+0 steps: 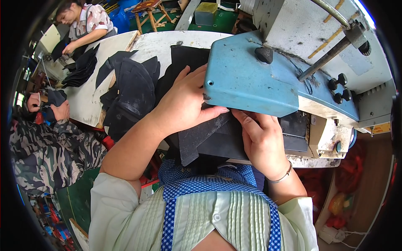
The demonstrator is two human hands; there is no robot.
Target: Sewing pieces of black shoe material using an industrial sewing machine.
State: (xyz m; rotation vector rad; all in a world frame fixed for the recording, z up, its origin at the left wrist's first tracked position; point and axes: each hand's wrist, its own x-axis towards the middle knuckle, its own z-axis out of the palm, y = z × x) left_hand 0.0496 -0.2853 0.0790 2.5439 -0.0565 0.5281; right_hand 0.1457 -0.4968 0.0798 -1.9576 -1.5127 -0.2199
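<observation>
A wooden stool (146, 5) stands on the green floor (227, 24) near a boxy container (206, 16), while a camouflage-clad co-worker (54, 154) is at left.

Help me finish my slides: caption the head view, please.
Left hand and right hand on dark material at a blue machine, more dark pieces piled on the white table.

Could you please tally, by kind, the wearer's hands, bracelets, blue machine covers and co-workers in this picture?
Wearer's hands, left and right: 2
Bracelet: 1
Blue machine cover: 1
Co-workers: 2
Total: 6
</observation>
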